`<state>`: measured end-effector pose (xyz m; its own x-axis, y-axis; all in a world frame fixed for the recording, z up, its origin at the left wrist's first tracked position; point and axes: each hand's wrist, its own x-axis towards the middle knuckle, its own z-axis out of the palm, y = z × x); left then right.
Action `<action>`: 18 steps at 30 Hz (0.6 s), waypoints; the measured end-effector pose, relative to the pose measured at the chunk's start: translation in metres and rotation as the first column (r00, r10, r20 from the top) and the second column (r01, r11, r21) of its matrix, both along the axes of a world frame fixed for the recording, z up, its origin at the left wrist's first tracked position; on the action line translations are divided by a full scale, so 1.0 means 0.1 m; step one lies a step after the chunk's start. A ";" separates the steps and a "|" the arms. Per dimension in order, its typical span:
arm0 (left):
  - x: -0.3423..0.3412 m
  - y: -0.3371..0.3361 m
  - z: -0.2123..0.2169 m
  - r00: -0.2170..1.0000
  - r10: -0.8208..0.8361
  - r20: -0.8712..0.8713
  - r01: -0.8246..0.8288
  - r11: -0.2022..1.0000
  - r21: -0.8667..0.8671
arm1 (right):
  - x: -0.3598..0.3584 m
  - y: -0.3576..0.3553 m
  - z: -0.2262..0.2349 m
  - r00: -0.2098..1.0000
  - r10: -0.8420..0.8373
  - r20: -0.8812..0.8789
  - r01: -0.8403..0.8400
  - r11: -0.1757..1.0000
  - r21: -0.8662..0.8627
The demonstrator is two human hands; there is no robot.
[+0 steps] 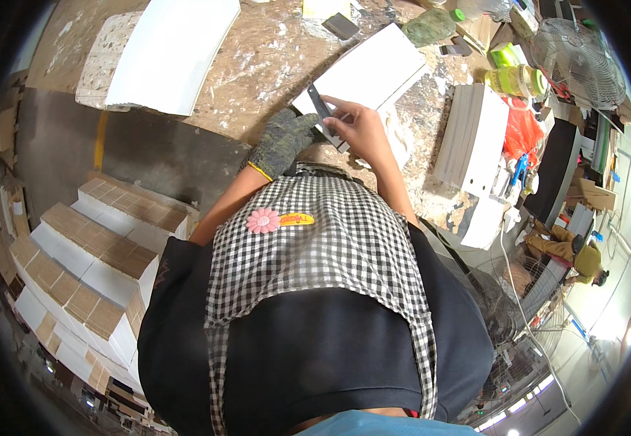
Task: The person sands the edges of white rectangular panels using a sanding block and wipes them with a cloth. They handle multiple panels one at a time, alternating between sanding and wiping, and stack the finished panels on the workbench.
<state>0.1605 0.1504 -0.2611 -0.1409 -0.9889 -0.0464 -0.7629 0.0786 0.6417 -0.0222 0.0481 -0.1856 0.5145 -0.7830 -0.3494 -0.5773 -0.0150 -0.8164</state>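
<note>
A white rectangular board, or a stack of them [374,69], lies at an angle on the worn worktable. My right hand [361,129] is bare and closed on a dark grey flat strip, like a scraper blade [317,100], held across the board's near-left end. My left hand [280,143] wears a dark knitted glove with a yellow cuff. Its fingers are curled at that same end of the board and seem to grip the edge; the fingertips are partly hidden.
A white panel [174,54] lies at the table's left. To the right stand a stack of white boards [468,138], a yellow-green jar [517,81], a red plastic bag [523,123] and a fan [577,62]. Stacked white and brown pieces [105,240] fill the lower left. Another person [584,260] is far right.
</note>
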 end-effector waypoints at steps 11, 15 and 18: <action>-0.02 -0.06 0.10 1.000 0.020 -0.009 -0.020 0.999 -0.032 | 0.01 0.04 0.03 0.996 -0.093 -0.010 0.093 0.995 -0.020; -0.01 -0.08 0.15 1.000 0.014 -0.012 -0.014 0.999 0.031 | 0.01 0.04 0.03 1.000 -0.001 -0.008 0.001 0.999 -0.043; 0.00 -0.08 0.13 0.999 -0.012 0.031 0.015 0.995 -0.098 | 0.01 0.05 0.03 0.996 -0.086 0.006 0.086 0.996 -0.011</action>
